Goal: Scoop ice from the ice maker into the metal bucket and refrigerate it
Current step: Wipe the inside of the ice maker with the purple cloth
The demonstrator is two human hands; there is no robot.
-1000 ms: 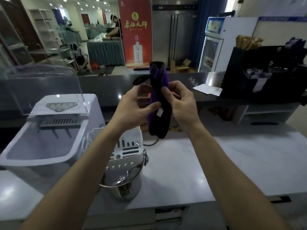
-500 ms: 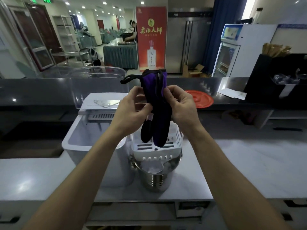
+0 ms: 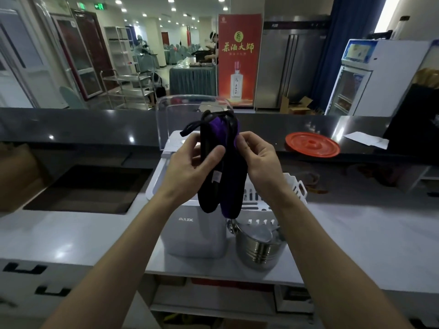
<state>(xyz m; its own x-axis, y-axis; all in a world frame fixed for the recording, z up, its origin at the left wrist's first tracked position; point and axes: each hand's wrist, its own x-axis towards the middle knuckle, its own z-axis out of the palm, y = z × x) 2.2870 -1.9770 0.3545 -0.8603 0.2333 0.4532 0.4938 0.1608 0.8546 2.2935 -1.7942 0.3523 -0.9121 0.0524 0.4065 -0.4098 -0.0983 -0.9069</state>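
A white ice maker (image 3: 194, 233) stands on the counter with its clear lid (image 3: 190, 115) raised. Right beside it sits the metal bucket (image 3: 260, 251), with a white slotted basket (image 3: 275, 200) resting in its mouth. Above both I hold a pair of black and purple gloves (image 3: 221, 167) hanging down. My left hand (image 3: 190, 167) pinches the gloves from the left, thumb across the front. From the right, my right hand (image 3: 259, 157) grips their purple edge. The inside of the ice maker is hidden behind the gloves and my hands.
A red round lid (image 3: 312, 143) and a sheet of paper (image 3: 367, 140) lie on the dark raised ledge (image 3: 95, 129). A dark recessed sink (image 3: 90, 188) opens to the left. A glass-door fridge (image 3: 356, 81) and a steel refrigerator (image 3: 292, 65) stand beyond the ledge.
My view has swung left, so the ice maker and bucket now sit centred under my hands. Both hands have kept hold of the gloves, shifting their fingers slightly.
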